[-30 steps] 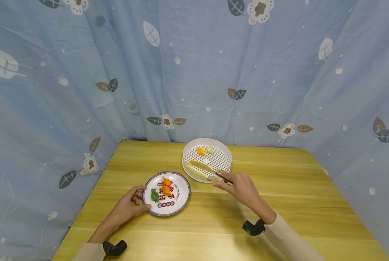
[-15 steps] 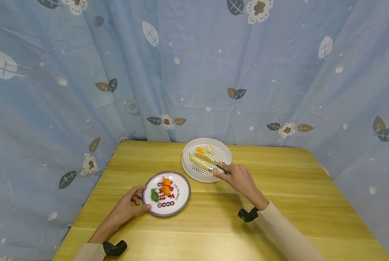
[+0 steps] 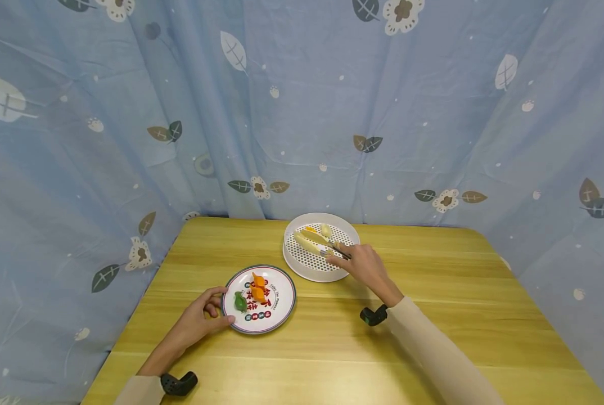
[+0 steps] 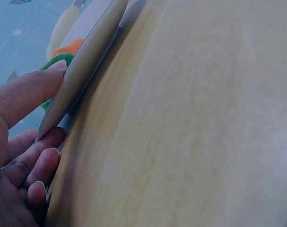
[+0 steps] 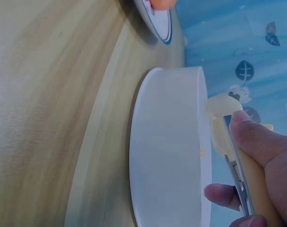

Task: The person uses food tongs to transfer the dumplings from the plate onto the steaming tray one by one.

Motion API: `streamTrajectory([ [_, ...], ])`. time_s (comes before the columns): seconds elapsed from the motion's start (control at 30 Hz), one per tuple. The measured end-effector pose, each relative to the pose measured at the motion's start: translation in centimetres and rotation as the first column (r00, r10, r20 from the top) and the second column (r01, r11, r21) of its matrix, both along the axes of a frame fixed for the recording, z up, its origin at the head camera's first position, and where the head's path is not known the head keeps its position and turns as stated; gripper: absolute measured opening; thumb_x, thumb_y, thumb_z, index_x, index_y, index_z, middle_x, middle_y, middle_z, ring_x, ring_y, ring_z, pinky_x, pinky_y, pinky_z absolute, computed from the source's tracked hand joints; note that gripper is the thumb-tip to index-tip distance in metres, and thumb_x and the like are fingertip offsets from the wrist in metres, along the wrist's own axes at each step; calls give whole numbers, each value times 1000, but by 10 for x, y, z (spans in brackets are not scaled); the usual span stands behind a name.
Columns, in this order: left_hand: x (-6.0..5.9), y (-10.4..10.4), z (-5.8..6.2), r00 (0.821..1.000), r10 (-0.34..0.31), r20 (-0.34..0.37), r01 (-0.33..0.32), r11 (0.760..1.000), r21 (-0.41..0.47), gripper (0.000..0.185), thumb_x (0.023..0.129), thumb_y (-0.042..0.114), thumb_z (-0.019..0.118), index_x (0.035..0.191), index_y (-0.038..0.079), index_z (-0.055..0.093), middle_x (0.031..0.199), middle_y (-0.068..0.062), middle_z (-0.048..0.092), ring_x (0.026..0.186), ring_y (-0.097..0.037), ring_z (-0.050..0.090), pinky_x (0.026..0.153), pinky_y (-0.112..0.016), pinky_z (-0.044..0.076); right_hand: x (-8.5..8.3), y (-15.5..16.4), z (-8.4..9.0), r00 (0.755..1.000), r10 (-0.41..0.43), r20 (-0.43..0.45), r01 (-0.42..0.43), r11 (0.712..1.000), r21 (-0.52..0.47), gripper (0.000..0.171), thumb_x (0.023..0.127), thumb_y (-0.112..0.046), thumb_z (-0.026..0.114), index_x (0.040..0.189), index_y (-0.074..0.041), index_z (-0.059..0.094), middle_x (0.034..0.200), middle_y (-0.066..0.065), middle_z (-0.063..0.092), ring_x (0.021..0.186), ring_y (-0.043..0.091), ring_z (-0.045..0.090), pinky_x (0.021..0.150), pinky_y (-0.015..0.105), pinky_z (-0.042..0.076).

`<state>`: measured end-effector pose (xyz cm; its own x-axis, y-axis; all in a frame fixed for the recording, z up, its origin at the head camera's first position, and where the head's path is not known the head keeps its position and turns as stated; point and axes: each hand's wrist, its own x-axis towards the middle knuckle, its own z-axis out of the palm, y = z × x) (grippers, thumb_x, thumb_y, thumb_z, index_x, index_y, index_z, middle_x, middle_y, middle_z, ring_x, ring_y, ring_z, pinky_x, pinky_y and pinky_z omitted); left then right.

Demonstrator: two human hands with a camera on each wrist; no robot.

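Reaching over the white perforated tray (image 3: 302, 269) at the far side of the wooden bench (image 3: 433, 337), the right hand (image 3: 361, 262) gripped pale food tongs (image 3: 314, 241), fingers curled round the handles. The tong tips hovered beside an orange dumpling (image 3: 311, 229) and a pale dumpling (image 3: 325, 229) in the tray; whether they touched either could not be told. The left hand (image 3: 197, 321) pinched the rim of the printed plate (image 3: 282, 306), thumb on top, steadying it. The plate held orange dumplings (image 3: 257, 286) and a green dumpling (image 3: 239, 302). A loose pinch could probably let a smooth dumpling slip and roll off the tray.
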<state>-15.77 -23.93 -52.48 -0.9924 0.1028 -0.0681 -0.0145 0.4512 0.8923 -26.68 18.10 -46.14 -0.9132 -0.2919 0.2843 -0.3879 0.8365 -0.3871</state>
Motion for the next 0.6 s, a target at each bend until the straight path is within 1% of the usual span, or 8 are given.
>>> streamTrajectory([
  [0.07,0,0,0,1000,1,2,-1,1000,3,74,81,25,91,144,15,54,110,-9,59,91,-23,48,72,-29,40,-5,-2,-1,1000,-1,14,0,1000,28,62,90,-62,70,135,-19,68,57,-6,47,58,15,41,52,33,37],
  [0.17,0,0,0,1000,-2,-1,2,1000,12,73,81,25,90,144,14,54,110,-9,60,90,-23,48,72,-29,41,-11,-6,-3,999,-9,37,8,999,49,62,91,-61,71,136,-19,68,56,-6,42,59,16,42,54,33,38],
  [0.37,0,0,-2,1000,-14,-11,14,1000,23,73,82,25,90,144,12,53,109,-10,59,89,-23,49,73,-29,41,-19,-10,-5,998,-38,55,36,998,47,60,89,-58,74,133,-18,70,59,-4,44,60,17,44,51,33,37],
  [0.47,-1,-1,-2,1000,-14,0,14,1000,21,73,82,26,89,144,14,53,110,-10,59,89,-23,49,74,-29,41,-21,-11,-6,998,-42,47,39,997,66,59,89,-59,74,131,-18,72,60,-4,43,61,17,45,51,33,37],
  [0.6,-1,-1,-2,1000,-7,5,7,1000,19,74,81,26,90,144,15,54,109,-9,59,90,-24,48,73,-29,41,-24,-12,-7,999,-36,41,32,996,77,53,89,-57,74,127,-20,75,60,-4,44,63,18,47,52,34,38],
])
